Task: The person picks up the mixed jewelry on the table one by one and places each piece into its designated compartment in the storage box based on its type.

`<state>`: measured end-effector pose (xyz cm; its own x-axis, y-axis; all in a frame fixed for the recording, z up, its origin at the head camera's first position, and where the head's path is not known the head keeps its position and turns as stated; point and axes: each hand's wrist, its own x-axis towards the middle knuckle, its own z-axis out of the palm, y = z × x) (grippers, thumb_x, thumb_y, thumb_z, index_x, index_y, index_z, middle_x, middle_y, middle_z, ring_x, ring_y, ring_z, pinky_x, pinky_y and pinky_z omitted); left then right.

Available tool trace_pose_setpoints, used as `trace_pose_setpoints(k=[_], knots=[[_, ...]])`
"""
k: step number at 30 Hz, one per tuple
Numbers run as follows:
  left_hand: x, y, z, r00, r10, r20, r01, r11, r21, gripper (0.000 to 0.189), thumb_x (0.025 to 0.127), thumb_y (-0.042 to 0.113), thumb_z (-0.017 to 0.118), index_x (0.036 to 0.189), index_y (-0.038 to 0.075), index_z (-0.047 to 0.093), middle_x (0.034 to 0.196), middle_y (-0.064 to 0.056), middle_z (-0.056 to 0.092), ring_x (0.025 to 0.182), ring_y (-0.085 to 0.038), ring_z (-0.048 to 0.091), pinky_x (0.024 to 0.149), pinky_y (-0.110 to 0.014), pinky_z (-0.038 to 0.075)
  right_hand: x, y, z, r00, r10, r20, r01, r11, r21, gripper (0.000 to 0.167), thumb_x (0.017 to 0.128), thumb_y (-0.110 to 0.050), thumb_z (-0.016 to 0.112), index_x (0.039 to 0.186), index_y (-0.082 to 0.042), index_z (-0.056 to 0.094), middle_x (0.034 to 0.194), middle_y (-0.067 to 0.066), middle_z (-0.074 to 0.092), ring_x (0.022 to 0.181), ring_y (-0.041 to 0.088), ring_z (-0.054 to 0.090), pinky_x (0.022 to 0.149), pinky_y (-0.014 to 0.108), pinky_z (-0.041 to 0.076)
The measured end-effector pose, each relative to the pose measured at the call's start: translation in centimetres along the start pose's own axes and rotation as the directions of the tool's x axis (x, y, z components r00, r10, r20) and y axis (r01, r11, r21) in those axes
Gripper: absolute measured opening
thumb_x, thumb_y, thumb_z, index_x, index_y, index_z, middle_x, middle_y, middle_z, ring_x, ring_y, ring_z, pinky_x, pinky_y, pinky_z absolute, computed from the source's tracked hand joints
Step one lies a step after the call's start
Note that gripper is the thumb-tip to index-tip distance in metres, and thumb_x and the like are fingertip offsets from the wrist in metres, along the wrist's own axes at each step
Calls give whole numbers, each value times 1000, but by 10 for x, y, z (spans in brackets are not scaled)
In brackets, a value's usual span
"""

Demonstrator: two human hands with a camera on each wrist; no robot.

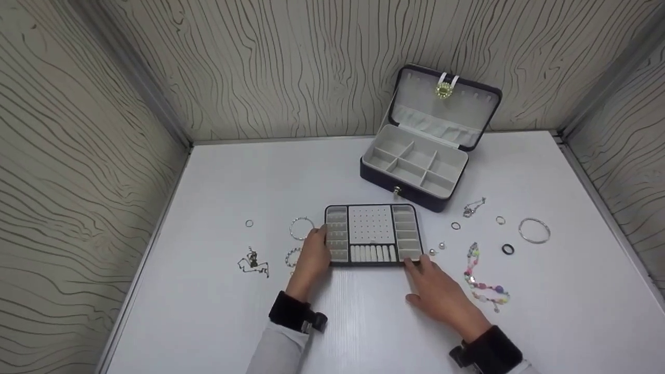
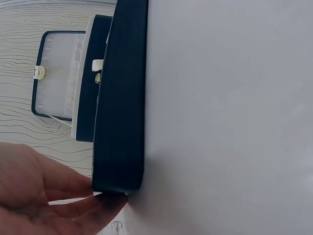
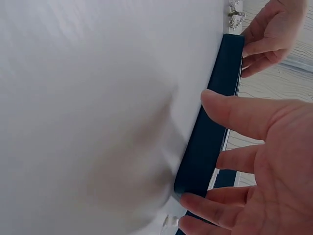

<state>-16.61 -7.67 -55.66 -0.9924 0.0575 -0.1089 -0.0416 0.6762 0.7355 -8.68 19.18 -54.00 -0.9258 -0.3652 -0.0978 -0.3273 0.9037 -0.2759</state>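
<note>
A shallow jewelry tray (image 1: 372, 226) with side compartments, a dotted white panel and ring rolls lies on the white table, its dark front wall (image 2: 122, 98) facing me. At its left end my left hand (image 1: 314, 254) grips the edge between thumb and fingers; those fingers (image 3: 266, 44) also show in the right wrist view. My right hand (image 1: 441, 291) is spread at the front right corner, fingertips touching the tray, thumb (image 3: 225, 105) held apart. Behind stands an open dark jewelry box (image 1: 376, 174) with divided compartments, its lid (image 1: 441, 117) tilted back.
Left of the tray lie a ring (image 1: 249, 223), a tangled chain necklace (image 1: 253, 259) and bracelets (image 1: 301, 228). On the right are stud earrings (image 1: 442, 245), a black ring (image 1: 507, 249), a colorful bead necklace (image 1: 482, 285), a silver bangle (image 1: 534, 230) and a small chain (image 1: 473, 208). Patterned walls (image 1: 291, 67) enclose the table.
</note>
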Motion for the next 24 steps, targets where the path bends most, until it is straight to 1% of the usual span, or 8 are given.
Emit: trace_pose_setpoints(k=[6, 8, 12, 15, 17, 19, 21, 24], knots=[[-5, -5, -2, 999, 43, -25, -43, 999, -9, 45, 95, -5, 48, 139, -10, 46, 125, -26, 56, 120, -37, 54, 104, -45, 43, -2, 3, -4, 999, 20, 46, -21, 1000, 13, 77, 82, -23, 79, 144, 4, 43, 131, 28, 40, 100, 39, 58, 78, 47, 53], [-5, -7, -2, 997, 65, -30, -65, 998, -17, 45, 94, -5, 50, 139, -11, 46, 124, -27, 57, 118, -38, 54, 103, -46, 43, -2, 4, -6, 998, 23, 57, -24, 1000, 17, 77, 82, -24, 79, 144, 5, 42, 131, 28, 40, 101, 39, 58, 77, 46, 54], [-6, -8, -3, 997, 75, -25, -76, 997, -32, 46, 94, -5, 50, 140, -8, 47, 123, -25, 57, 117, -37, 55, 102, -46, 44, 1, 3, -8, 996, 41, 78, -46, 997, 60, 74, 84, -25, 77, 144, 3, 44, 130, 27, 41, 102, 36, 57, 73, 42, 54], [-6, -9, -5, 997, 72, -25, -73, 996, -43, 45, 94, -5, 50, 139, -6, 49, 119, -21, 59, 115, -34, 56, 102, -44, 45, 7, 1, -11, 994, 54, 95, -64, 992, 108, 67, 87, -25, 74, 143, 1, 47, 125, 23, 43, 94, 29, 59, 67, 36, 52], [-6, -10, -6, 996, 89, -29, -90, 995, -48, 44, 93, -7, 50, 137, -6, 51, 116, -20, 60, 112, -33, 57, 101, -44, 45, 10, 2, -15, 993, 61, 97, -74, 987, 141, 60, 90, -23, 71, 140, -1, 50, 120, 20, 44, 83, 24, 57, 61, 34, 49], [-6, -11, -7, 995, 101, -24, -102, 993, -57, 45, 91, -8, 51, 136, -7, 51, 116, -19, 61, 112, -32, 57, 101, -43, 46, 13, 6, -19, 995, 74, 63, -83, 984, 160, 49, 92, -18, 68, 135, -1, 54, 113, 16, 46, 76, 20, 56, 60, 33, 49], [-5, -11, -6, 993, 118, -20, -119, 990, -72, 44, 89, -9, 52, 133, -7, 53, 114, -18, 62, 110, -31, 58, 99, -42, 47, 15, 12, -23, 996, 90, -1, -89, 983, 158, 38, 91, -11, 66, 128, -2, 57, 107, 14, 48, 68, 19, 54, 55, 34, 47], [-4, -12, -6, 994, 110, -20, -112, 989, -99, 43, 88, -9, 54, 131, -5, 56, 111, -14, 63, 108, -27, 59, 98, -40, 48, 20, 24, -25, 987, 108, -121, -98, 991, 85, 30, 89, -1, 62, 118, -3, 57, 98, 13, 48, 59, 20, 51, 47, 35, 44]])
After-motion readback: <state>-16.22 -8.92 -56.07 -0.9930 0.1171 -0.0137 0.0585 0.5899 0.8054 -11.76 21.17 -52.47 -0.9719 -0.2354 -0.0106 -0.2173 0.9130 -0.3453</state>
